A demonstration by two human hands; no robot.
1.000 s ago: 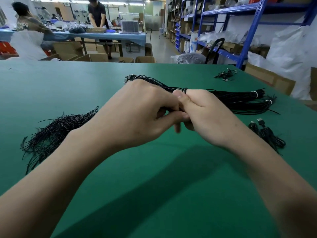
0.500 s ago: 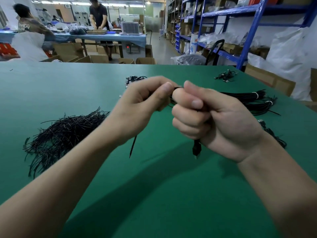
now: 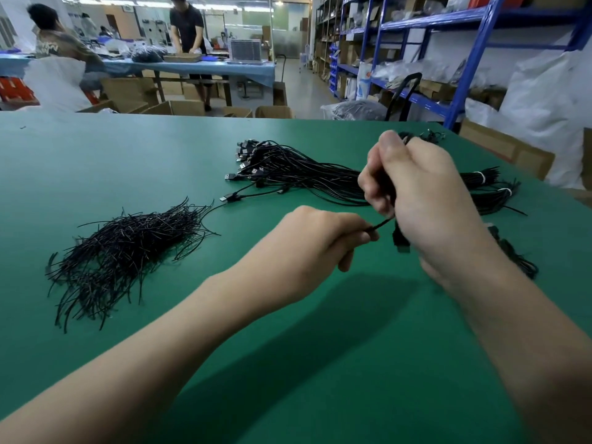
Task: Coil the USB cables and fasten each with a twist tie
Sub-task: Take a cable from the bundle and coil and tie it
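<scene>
My right hand [image 3: 426, 200] is raised above the green table [image 3: 160, 161], closed around a coiled black USB cable whose plug [image 3: 402, 243] hangs below the fist. My left hand [image 3: 320, 241] sits lower and to the left, pinching the end of a black twist tie [image 3: 379, 225] that runs up into the right fist. A big bundle of loose black USB cables [image 3: 288, 168] lies behind the hands, its plugs pointing left. A heap of black twist ties [image 3: 125, 251] lies at the left.
A coiled, tied cable [image 3: 519, 261] lies on the table just right of my right wrist. Small dark cable pieces [image 3: 432, 134] sit near the far right corner. Beyond the table are blue shelving, cardboard boxes and two people at another bench.
My right hand has risen and turned with the coil. My left hand has dropped lower and pulled the tie's end out to the left, uncovering the cable bundle behind.
</scene>
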